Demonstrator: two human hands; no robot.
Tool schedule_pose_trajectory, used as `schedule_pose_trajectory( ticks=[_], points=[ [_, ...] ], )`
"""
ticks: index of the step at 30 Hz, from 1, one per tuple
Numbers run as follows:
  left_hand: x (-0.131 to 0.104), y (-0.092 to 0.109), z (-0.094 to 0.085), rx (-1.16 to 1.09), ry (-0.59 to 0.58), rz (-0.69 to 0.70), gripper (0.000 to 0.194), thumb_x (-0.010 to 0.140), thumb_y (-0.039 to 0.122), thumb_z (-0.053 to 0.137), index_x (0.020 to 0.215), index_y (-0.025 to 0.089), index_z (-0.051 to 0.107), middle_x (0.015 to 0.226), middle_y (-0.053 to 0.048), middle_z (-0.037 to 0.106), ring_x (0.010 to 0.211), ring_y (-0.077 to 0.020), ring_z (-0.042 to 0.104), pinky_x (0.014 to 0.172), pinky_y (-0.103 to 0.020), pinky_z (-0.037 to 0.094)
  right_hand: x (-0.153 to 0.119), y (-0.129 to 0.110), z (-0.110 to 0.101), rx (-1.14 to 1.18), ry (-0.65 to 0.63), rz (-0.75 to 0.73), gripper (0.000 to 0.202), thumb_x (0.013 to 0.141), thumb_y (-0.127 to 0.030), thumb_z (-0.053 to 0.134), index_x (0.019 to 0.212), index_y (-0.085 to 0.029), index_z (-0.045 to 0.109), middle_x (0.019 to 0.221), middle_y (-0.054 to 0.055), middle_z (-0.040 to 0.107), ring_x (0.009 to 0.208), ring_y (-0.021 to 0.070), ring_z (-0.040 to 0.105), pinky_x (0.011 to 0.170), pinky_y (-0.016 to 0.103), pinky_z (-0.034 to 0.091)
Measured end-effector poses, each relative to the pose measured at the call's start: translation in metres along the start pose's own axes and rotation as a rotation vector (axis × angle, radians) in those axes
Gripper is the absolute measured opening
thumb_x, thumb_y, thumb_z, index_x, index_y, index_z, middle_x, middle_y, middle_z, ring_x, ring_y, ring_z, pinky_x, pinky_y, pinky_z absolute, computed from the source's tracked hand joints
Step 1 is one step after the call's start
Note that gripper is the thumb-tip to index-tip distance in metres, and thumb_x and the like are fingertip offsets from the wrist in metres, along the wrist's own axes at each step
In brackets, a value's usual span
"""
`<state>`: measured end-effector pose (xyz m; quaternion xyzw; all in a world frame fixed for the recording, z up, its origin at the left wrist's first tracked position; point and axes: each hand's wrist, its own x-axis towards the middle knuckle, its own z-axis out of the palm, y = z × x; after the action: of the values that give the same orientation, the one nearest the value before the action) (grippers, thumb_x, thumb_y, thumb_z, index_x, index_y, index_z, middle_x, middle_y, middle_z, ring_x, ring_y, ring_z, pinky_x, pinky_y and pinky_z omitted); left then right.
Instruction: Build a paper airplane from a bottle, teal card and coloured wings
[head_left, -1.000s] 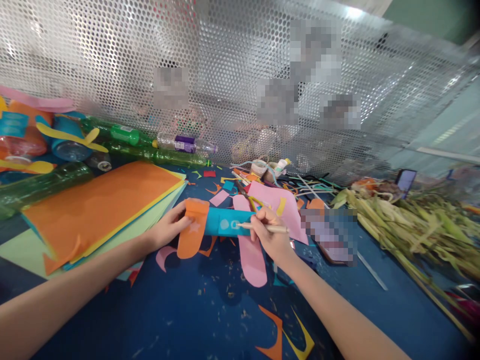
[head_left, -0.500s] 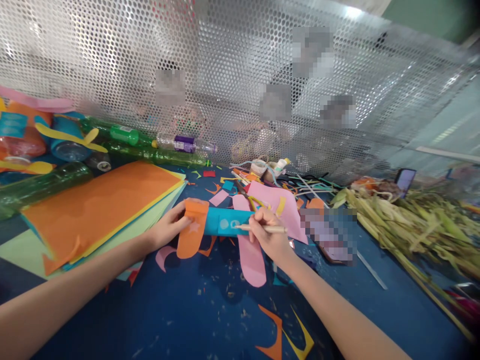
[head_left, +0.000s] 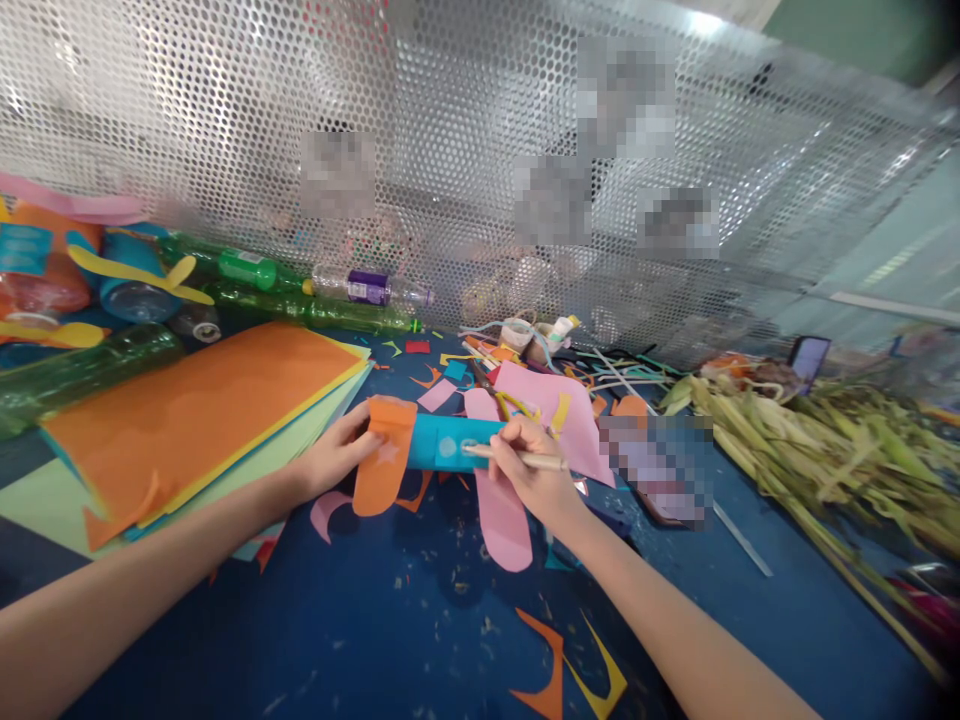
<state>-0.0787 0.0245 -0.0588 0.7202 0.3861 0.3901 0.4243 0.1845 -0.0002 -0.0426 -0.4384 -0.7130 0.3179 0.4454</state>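
My left hand (head_left: 339, 455) is closed on the left end of a paper model plane, at its orange tail piece (head_left: 384, 470). A blue body (head_left: 427, 442) runs to the right from there, and pink wings (head_left: 502, 525) stick out near its right end. Two pale round marks show on the blue paper. My right hand (head_left: 532, 465) grips a light-coloured pen (head_left: 544, 461), whose tip rests on the right-hand mark. The fingers of this hand cover the plane's right end.
Orange, yellow and green sheets (head_left: 217, 420) lie stacked at left, with plastic bottles (head_left: 322, 313) behind. Yellow-handled scissors (head_left: 510, 403), pink paper (head_left: 574, 440) and scraps (head_left: 544, 660) surround the plane. A phone (head_left: 664, 480) and dried husks (head_left: 817, 450) lie to the right, before a perforated metal screen (head_left: 465, 120).
The pen and my right hand have shifted slightly left over the right-hand mark, which looks more filled with pale colour. My left hand and the plane stay nearly in place.
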Motion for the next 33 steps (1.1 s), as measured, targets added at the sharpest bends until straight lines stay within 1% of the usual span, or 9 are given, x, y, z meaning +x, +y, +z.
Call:
schedule_pose_trajectory(
  ticks=[5, 10, 17, 23, 27, 33],
  points=[
    [-0.0003, 0.0018, 0.0013, -0.016, 0.007, 0.001, 0.042, 0.085, 0.039, 0.043, 0.12, 0.019, 0.054, 0.12, -0.009, 0.06, 0.113, -0.0268, 0.053, 0.095, -0.04, 0.044, 0.0001, 0.001, -0.001, 0.023, -0.031, 0.011, 0.027, 0.089, -0.033, 0.048, 0.066, -0.023, 0.037, 0.047, -0.005, 0.054, 0.042, 0.0119, 0.05, 0.049, 0.024, 0.04],
    [0.0004, 0.0009, 0.0014, -0.022, 0.001, 0.01, 0.044, 0.085, 0.041, 0.045, 0.121, 0.018, 0.053, 0.12, -0.01, 0.059, 0.113, -0.0282, 0.052, 0.095, -0.04, 0.045, 0.0002, 0.0019, -0.0015, 0.007, 0.002, -0.014, 0.027, 0.089, -0.031, 0.047, 0.065, -0.023, 0.036, 0.045, -0.006, 0.053, 0.041, 0.0118, 0.05, 0.05, 0.025, 0.041],
    [-0.0004, 0.001, 0.0002, 0.019, 0.012, -0.003, 0.044, 0.084, 0.042, 0.044, 0.12, 0.019, 0.054, 0.119, -0.009, 0.061, 0.11, -0.0274, 0.054, 0.093, -0.04, 0.046, 0.0003, 0.0036, -0.0027, -0.001, 0.047, -0.015, 0.029, 0.089, -0.031, 0.048, 0.063, -0.023, 0.037, 0.043, -0.007, 0.05, 0.041, 0.0122, 0.05, 0.053, 0.026, 0.042],
    [-0.0002, 0.0002, 0.0007, 0.024, 0.013, -0.004, 0.041, 0.084, 0.04, 0.044, 0.118, 0.02, 0.055, 0.119, -0.009, 0.061, 0.108, -0.0264, 0.056, 0.091, -0.038, 0.047, 0.0001, 0.0029, -0.0011, 0.023, 0.005, -0.015, 0.027, 0.089, -0.03, 0.048, 0.065, -0.023, 0.037, 0.046, -0.006, 0.052, 0.042, 0.0117, 0.05, 0.051, 0.025, 0.04],
    [-0.0006, 0.0007, 0.0007, 0.031, 0.02, -0.014, 0.041, 0.084, 0.04, 0.043, 0.118, 0.021, 0.054, 0.119, -0.008, 0.061, 0.107, -0.026, 0.057, 0.09, -0.037, 0.048, -0.0003, 0.0021, -0.0007, 0.01, -0.002, -0.004, 0.027, 0.089, -0.031, 0.049, 0.066, -0.023, 0.038, 0.047, -0.006, 0.053, 0.042, 0.0115, 0.049, 0.052, 0.025, 0.041],
    [-0.0008, 0.0004, -0.0007, 0.067, 0.02, -0.01, 0.043, 0.084, 0.042, 0.043, 0.118, 0.018, 0.054, 0.117, -0.009, 0.062, 0.107, -0.0285, 0.057, 0.091, -0.038, 0.048, -0.0004, 0.0034, -0.0023, 0.031, 0.016, -0.011, 0.027, 0.09, -0.029, 0.047, 0.065, -0.023, 0.037, 0.045, -0.007, 0.051, 0.041, 0.0116, 0.049, 0.051, 0.025, 0.04]
  ],
)
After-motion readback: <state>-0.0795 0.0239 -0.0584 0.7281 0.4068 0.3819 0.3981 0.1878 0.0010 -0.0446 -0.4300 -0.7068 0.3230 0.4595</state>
